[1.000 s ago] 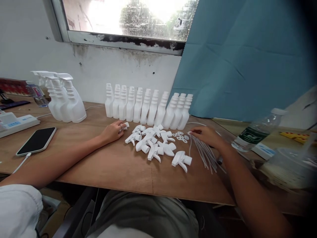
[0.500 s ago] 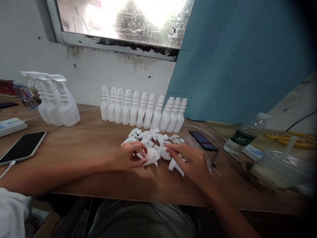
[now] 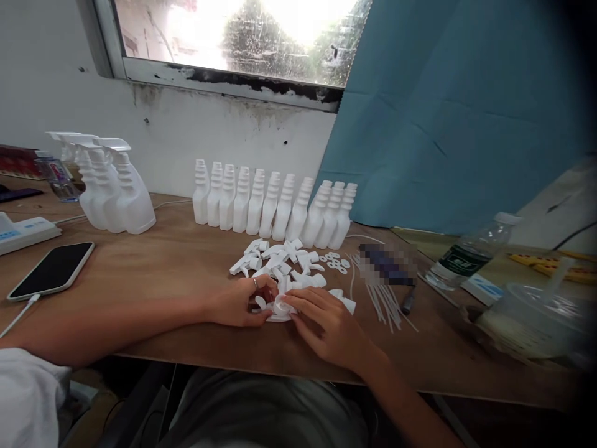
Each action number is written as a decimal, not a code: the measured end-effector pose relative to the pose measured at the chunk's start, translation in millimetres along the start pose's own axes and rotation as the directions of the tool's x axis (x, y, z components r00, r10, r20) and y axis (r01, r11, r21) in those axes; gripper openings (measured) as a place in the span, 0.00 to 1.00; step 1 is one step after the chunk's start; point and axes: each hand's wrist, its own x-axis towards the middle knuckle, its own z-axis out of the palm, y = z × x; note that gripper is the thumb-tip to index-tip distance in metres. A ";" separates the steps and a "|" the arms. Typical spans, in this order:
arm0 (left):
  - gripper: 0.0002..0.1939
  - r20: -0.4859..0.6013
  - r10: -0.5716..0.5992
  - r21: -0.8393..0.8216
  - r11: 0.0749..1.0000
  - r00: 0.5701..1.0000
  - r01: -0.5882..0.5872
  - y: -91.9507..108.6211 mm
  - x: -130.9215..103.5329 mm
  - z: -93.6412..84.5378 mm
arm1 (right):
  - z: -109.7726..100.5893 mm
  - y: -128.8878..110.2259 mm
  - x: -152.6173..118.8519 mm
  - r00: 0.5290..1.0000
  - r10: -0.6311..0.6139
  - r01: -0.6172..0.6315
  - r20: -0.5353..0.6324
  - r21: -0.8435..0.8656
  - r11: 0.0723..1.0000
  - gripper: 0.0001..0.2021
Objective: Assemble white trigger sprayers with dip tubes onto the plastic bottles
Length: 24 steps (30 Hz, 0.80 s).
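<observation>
Near the table's front edge, my left hand (image 3: 247,302) grips a white spray trigger head (image 3: 278,309) from the left, thumb below and fingers curled behind. The head lies on its side with its round collar facing up. My right hand (image 3: 326,323) closes on the same head from the right, fingertips at the collar and thumb underneath. Just beyond the hands is a loose pile of spray trigger heads (image 3: 275,256). Small white ring washers (image 3: 333,262) lie to the right of it. Thin white dip tubes (image 3: 385,305) are spread out further right.
A row of white bottles (image 3: 256,202) without heads stands along the wall; bottles with heads (image 3: 119,193) stand at left. A phone (image 3: 51,270) charges on the left. A water bottle (image 3: 469,255) and a lidded cup (image 3: 532,317) are at right, with a blurred-out patch nearby.
My right hand has moved left from the pile's right side onto the spray trigger head in my left hand. The view has shifted slightly.
</observation>
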 end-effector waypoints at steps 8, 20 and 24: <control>0.14 0.073 0.252 0.292 0.920 0.965 -0.263 -3.0 -1.1 -2.4 | 0.1 -1.3 0.0 0.988 0.086 -0.090 0.126 0.033 0.995 0.09; 0.13 0.073 0.305 0.339 0.888 0.949 -0.311 -7.4 0.9 -1.7 | -3.2 -3.1 3.7 0.983 0.078 -0.085 0.166 0.033 0.996 0.09; 0.13 0.082 0.315 0.319 0.890 0.945 -0.325 -6.2 1.3 -1.7 | -4.0 -9.7 6.6 0.987 0.105 -0.097 0.123 -0.072 0.993 0.09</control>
